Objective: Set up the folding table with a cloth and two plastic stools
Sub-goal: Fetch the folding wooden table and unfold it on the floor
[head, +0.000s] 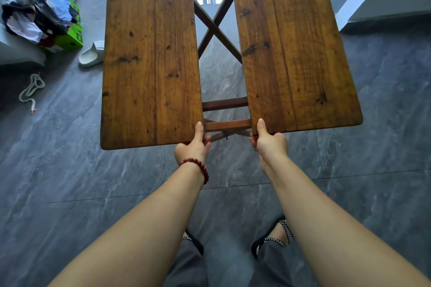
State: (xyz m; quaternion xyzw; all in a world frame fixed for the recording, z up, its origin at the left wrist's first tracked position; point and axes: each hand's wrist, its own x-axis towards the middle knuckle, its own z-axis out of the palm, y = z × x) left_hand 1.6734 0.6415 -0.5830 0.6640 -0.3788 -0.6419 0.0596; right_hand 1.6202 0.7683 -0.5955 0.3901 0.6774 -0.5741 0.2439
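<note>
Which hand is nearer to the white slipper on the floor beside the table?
Left. The left hand grips the left board at its near corner, on the side of the white slipper; the right hand grips the right board, farther away.

Reddish bead bracelet (left wrist), grey trousers, black sandals with checkered straps.

A single head-worn camera looked forward and steeply down from above the person's own feet, which sat at bottom centre. Its wide lens bowed straight lines near the borders. The folding table lay close, filling the upper centre, its far end cut by the top edge. Both forearms entered from the bottom corners, the left hand and right hand meeting mid-frame over the grey floor.
</note>
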